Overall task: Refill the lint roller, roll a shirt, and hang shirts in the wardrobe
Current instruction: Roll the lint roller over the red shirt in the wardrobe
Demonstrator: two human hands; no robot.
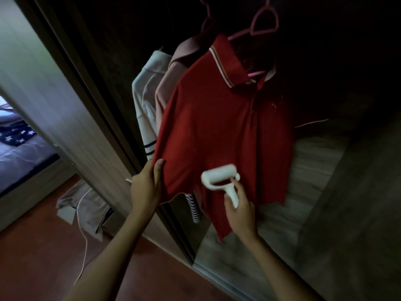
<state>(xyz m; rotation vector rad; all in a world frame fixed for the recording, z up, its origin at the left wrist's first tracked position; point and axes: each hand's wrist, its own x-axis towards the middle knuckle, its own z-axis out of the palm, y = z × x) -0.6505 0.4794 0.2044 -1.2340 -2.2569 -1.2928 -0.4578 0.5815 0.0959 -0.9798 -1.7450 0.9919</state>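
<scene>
A red polo shirt (219,127) hangs on a pink hanger (263,20) inside the dark wardrobe (91,51). My left hand (146,185) pinches the shirt's lower left hem, thumb on the front, holding the cloth taut. My right hand (239,208) grips the handle of a white lint roller (219,175), whose roll lies against the lower front of the red shirt. The roller looks slightly blurred.
Behind the red shirt hang a pink shirt (171,83) and a white garment (145,98) with dark stripes. A striped cloth (194,208) shows below the hem. A bed (19,148) lies at the left, a cardboard box (84,205) and white cable (83,240) on the floor.
</scene>
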